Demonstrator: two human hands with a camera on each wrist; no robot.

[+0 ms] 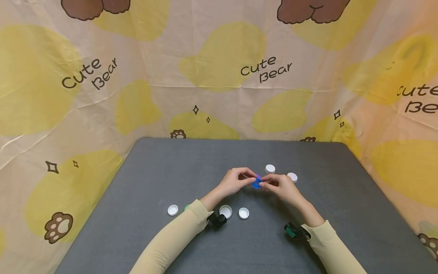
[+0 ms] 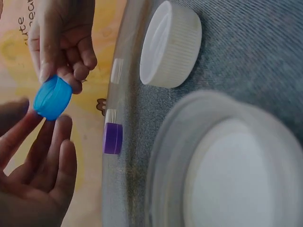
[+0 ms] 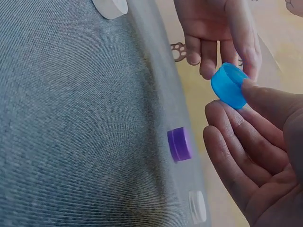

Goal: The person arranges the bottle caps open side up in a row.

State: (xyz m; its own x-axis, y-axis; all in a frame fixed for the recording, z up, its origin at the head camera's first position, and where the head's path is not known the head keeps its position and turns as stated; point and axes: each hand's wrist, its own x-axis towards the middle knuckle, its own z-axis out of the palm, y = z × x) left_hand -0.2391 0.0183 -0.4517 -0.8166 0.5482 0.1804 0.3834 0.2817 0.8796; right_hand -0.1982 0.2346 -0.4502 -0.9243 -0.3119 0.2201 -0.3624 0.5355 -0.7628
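Both hands meet over the back half of the table at a translucent blue bottle cap. My left hand pinches one side of the cap with thumb and fingers. On the opposite side, my right hand grips it between thumb and index finger, the other fingers loosely curled. The right wrist view shows the blue cap tilted, its open hollow side partly visible. Just behind the hands stands a purple cap, mostly covered by them in the head view.
White caps stand behind the right hand and beside it. Nearer lie several more white caps, some hollow side up. The left sleeve mostly hides a green cap. A patterned cloth hangs behind the grey table.
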